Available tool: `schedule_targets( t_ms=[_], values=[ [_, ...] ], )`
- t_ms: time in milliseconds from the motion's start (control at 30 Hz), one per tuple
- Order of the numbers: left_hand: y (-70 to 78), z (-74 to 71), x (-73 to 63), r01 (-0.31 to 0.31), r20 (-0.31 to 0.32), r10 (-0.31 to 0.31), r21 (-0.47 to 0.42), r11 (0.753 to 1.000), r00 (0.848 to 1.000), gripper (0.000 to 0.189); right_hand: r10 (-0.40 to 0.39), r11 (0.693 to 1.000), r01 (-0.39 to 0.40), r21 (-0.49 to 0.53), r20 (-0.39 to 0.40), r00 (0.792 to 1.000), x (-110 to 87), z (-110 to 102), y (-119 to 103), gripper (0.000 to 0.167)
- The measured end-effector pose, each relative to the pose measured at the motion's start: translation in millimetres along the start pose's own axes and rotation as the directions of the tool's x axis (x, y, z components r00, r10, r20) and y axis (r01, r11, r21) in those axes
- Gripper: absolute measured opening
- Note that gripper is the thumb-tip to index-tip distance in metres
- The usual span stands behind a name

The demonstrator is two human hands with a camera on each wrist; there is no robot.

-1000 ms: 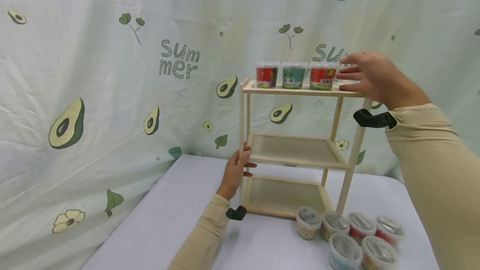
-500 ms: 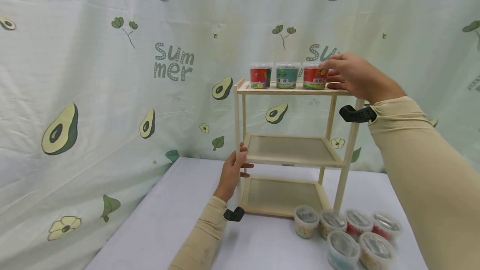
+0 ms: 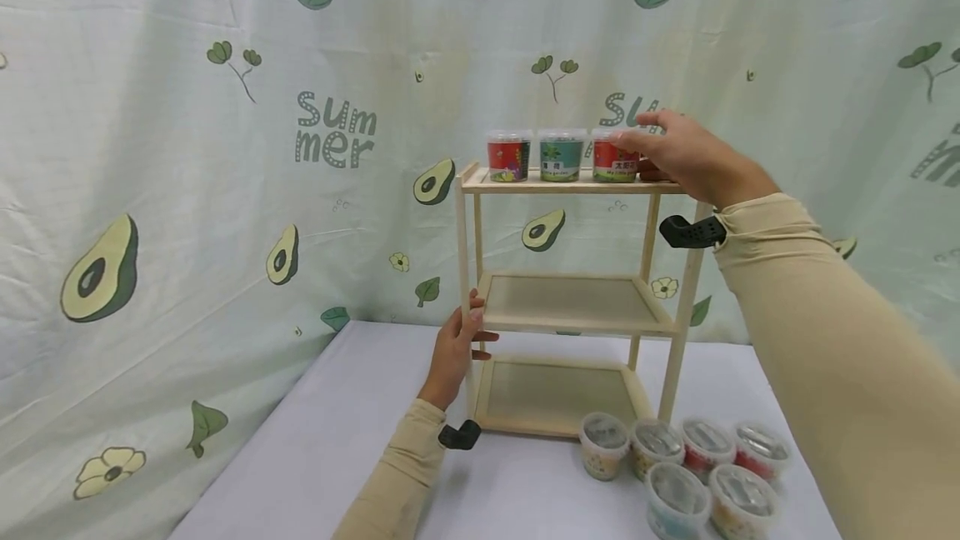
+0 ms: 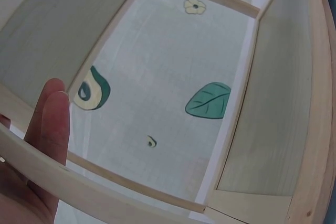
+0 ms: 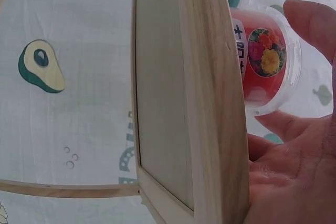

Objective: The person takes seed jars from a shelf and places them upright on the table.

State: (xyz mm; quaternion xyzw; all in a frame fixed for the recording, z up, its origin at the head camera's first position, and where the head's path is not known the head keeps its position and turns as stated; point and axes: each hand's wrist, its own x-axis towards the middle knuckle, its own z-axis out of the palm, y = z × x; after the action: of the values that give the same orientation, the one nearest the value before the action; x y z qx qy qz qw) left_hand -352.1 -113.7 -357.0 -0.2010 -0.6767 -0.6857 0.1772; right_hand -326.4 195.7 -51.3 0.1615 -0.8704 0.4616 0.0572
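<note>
On the top board of a three-tier wooden rack (image 3: 570, 328) stand a red cup (image 3: 509, 158), a teal cup (image 3: 561, 158) and another red cup (image 3: 606, 161), each with a clear lid. My left hand (image 3: 452, 354) grips the rack's left front post (image 4: 31, 163), with thumb and fingers on either side of it. At the right-hand red cup (image 5: 265, 59), my right hand (image 3: 693, 158) has its thumb and fingers spread around the lid end. In the right wrist view a gap shows between thumb and lid; whether the lower fingers touch the cup I cannot tell.
Several lidded cups stand on the white table (image 3: 360, 407) by the rack's right front foot, among them a red one (image 3: 761, 450) and a teal one (image 3: 677, 500). A printed curtain (image 3: 225, 190) hangs behind.
My right hand has moved left from beside the right-hand red cup to around it. The left hand stays on the post. The whole head view has shifted slightly.
</note>
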Motion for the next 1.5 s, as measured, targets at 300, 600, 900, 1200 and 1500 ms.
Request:
schedule_targets(
  t_ms=[300,600,900,1200,1500],
  values=[
    [-5.1,-2.3,2.1,-0.023,-0.007,0.023,0.028,0.999,1.0,0.046,-0.003,0.995,-0.001,-0.097,-0.05,0.999,3.2,9,-6,0.104],
    [-7.0,-2.0,4.0,-0.03,-0.001,0.03,0.019,0.999,1.0,0.047,-0.01,0.988,-0.009,-0.153,-0.125,0.992,2.8,13,-1,0.094],
    [-6.3,-2.6,2.9,-0.023,-0.008,0.024,0.054,0.998,1.0,0.045,-0.014,0.997,-0.001,-0.082,-0.186,0.982,-0.1,16,2,0.094],
    [-7.3,-2.5,2.1,-0.02,-0.018,0.021,0.055,0.998,1.0,0.046,-0.084,0.995,0.07,-0.065,-0.253,0.964,-5.0,18,6,0.091],
    [-7.6,-1.2,3.8,-0.033,-0.007,0.033,0.053,0.998,0.999,0.048,-0.157,0.987,0.161,-0.006,-0.258,0.953,-9.8,14,12,0.082]
  ],
)
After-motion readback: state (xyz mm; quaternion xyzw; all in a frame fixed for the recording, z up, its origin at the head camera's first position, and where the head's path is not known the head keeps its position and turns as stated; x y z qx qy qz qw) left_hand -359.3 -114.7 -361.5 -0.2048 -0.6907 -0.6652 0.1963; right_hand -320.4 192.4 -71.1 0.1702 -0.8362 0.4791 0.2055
